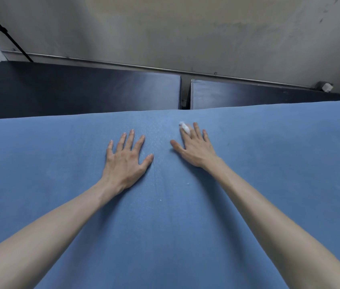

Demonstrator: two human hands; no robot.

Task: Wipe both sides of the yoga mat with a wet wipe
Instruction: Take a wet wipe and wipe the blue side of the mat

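The blue mat (169, 205) lies flat and fills the lower half of the head view, stretching past the frame on the left, right and near sides; its far edge runs left to right just ahead of the fingertips, so its long axis appears to run across the person's body, though neither end shows. Both hands rest palm down on it, side by side near the middle. The left hand (126, 158) is spread, fingers straight, holding nothing, and seems to be steadying the mat. The right hand (196, 148) also lies flat with straight fingers, and the wipe (185, 127), a small white wad, sits at its index and middle fingers, pressed against the mat rather than clenched; whether it is tucked between or under those fingers cannot be told. The wipe is thus at the right hand, just short of the far edge, well apart from both unseen ends. Between the hands the surface glistens, probably wet. The next stroke likely sweeps sideways along the mat. Beyond the edge lie dark pads (77, 90) and a wall (185, 34).
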